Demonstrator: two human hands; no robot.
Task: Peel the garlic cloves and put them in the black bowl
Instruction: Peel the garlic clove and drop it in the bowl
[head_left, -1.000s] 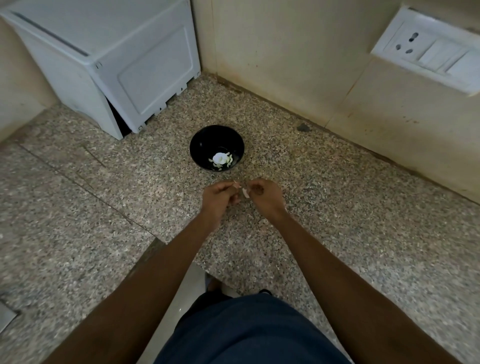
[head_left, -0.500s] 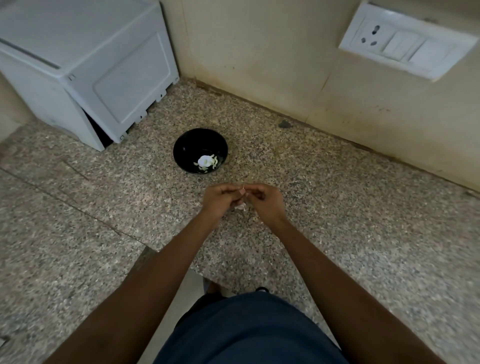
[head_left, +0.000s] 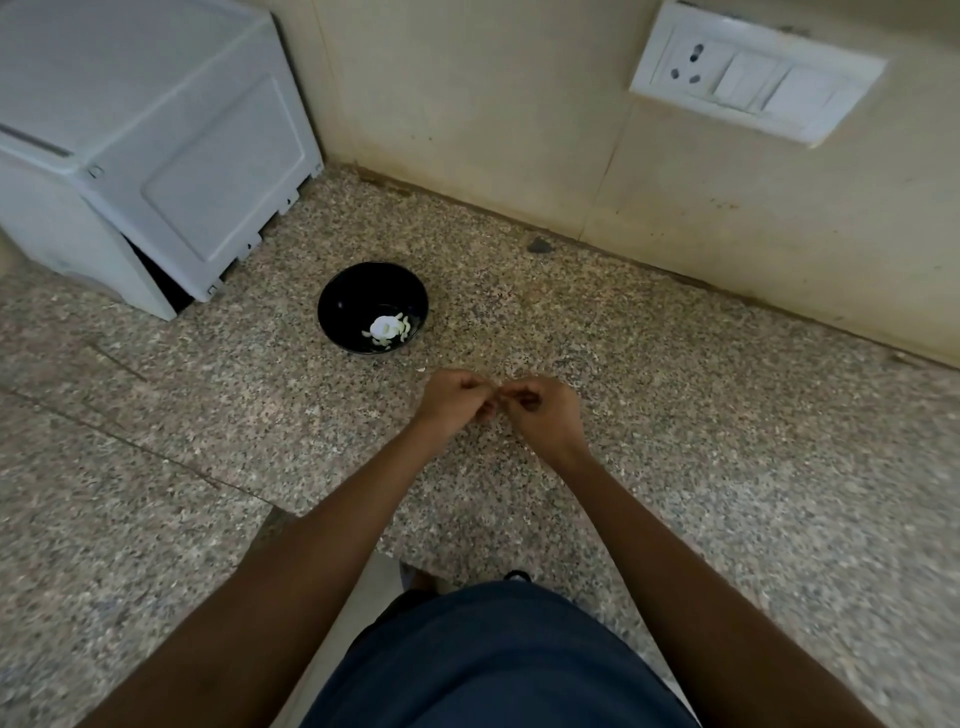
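Observation:
A black bowl (head_left: 372, 306) stands on the speckled stone counter (head_left: 675, 415) and holds several pale peeled garlic cloves (head_left: 387, 328). Just in front of it and to its right, my left hand (head_left: 453, 400) and my right hand (head_left: 540, 413) meet fingertip to fingertip above the counter. Both have curled fingers and pinch a small garlic clove between them. The clove is almost wholly hidden by the fingers.
A white appliance (head_left: 140, 140) sits at the back left corner. A cream wall runs behind the counter, with a white socket and switch plate (head_left: 753, 73) at the upper right. A scrap of garlic skin (head_left: 420, 368) lies near the bowl. The counter's near edge is by my body.
My hands have closed together over the clove, which showed white between them a second ago. The view has shifted, so the bowl appears further left.

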